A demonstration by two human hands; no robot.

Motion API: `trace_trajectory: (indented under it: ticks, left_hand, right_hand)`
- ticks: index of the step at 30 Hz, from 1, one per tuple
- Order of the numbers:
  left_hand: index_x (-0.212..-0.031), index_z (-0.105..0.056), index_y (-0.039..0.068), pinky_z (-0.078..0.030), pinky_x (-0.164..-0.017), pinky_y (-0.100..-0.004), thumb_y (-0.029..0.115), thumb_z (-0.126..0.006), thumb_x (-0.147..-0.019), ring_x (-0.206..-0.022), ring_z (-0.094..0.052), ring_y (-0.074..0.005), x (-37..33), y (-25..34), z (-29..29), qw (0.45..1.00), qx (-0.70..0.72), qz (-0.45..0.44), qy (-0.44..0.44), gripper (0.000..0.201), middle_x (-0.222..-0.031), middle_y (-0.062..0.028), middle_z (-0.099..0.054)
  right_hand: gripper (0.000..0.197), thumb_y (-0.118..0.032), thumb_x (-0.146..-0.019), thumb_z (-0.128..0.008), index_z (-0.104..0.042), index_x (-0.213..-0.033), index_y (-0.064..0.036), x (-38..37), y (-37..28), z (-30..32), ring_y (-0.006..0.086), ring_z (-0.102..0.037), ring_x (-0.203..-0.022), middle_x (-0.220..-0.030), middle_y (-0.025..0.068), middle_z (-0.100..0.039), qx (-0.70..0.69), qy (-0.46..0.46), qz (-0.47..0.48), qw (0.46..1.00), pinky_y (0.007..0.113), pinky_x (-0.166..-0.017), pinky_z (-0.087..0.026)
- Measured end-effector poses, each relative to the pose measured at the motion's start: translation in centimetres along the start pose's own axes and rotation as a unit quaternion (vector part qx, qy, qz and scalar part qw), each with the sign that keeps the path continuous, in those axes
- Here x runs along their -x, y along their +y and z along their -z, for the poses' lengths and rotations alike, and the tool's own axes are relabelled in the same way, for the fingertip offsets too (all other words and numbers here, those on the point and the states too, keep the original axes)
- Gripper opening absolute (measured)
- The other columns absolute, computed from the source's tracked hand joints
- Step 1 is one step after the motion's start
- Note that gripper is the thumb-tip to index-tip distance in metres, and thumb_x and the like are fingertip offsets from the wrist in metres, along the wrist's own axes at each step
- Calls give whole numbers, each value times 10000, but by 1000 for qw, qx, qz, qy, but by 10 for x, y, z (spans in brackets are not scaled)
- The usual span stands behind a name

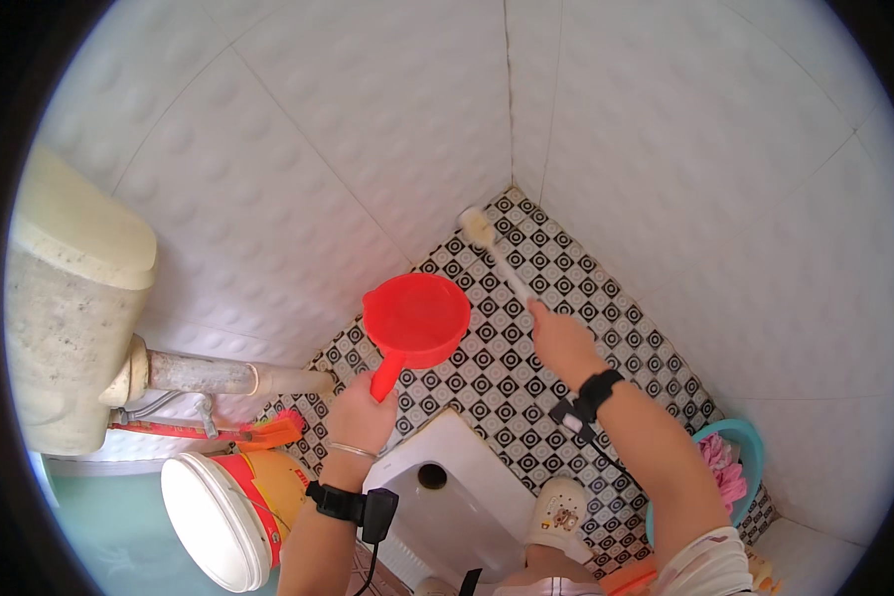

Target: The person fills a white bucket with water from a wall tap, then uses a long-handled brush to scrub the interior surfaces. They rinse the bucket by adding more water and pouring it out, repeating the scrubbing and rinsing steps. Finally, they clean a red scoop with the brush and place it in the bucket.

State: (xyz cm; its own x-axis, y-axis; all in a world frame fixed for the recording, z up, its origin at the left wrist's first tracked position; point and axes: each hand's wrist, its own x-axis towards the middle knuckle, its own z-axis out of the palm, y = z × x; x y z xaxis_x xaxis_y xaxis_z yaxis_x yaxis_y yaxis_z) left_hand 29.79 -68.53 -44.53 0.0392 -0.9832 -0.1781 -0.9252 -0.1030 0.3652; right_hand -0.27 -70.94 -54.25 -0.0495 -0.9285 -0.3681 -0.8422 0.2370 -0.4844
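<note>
A red plastic water dipper (pixel 417 316) hangs over the patterned floor, its handle gripped by my left hand (pixel 361 415). My right hand (pixel 563 343) is closed round the white handle of a toilet brush (pixel 507 266). The brush's pale, slightly blurred head is by the foot of the left wall, near the far corner. Black-and-white tiles (pixel 507 382) lie beneath both tools. What the dipper contains, if anything, I cannot make out.
A white squat toilet (pixel 447 497) is set in the floor below my hands. To the left are a cistern (pixel 84 298), a pipe (pixel 204 374) and a white-lidded bucket (pixel 219 517). A turquoise basin (pixel 752 452) with pink cloth (pixel 722 467) stands at the right.
</note>
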Motion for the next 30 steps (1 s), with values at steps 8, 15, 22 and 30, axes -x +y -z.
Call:
trace_trajectory:
  ticks: [8,15,22,30]
  left_hand:
    - [-1113,-673,52,-538,-753,-487,253,-671,-848,-866,-674,-419,8,5,-5,998,30,29,-46,333,-906,-233,-698]
    - [-1076,-669,50,-537,-738,-472,254,-670,-857,-861,-675,-412,14,5,-16,999,34,24,-14,299,-893,-225,-697]
    - [-1093,-671,55,-539,-752,-464,256,-670,-861,-869,-675,-409,24,3,-17,996,69,43,-27,307,-904,-217,-699]
    - [-1107,-667,47,-536,-747,-459,253,-672,-860,-845,-674,-409,29,-5,-24,996,76,38,-31,321,-885,-222,-695]
  right_hand:
    - [337,-192,-1001,-457,-544,-1325,-169,-12,30,29,365,-655,-683,-789,162,-672,12,96,-49,994,494,-590,-502]
    - [373,-211,-993,-432,-535,-1351,-226,33,2,-16,372,-678,-827,-863,171,-690,15,-54,38,998,509,-706,-524]
    - [402,-172,-1011,-419,-509,-1403,-184,-17,31,12,338,-665,-737,-815,140,-678,-22,131,-94,987,482,-636,-518]
    - [566,-62,-915,-539,-469,-1468,-161,35,65,24,344,-672,-846,-987,179,-681,153,142,-34,977,465,-703,-534]
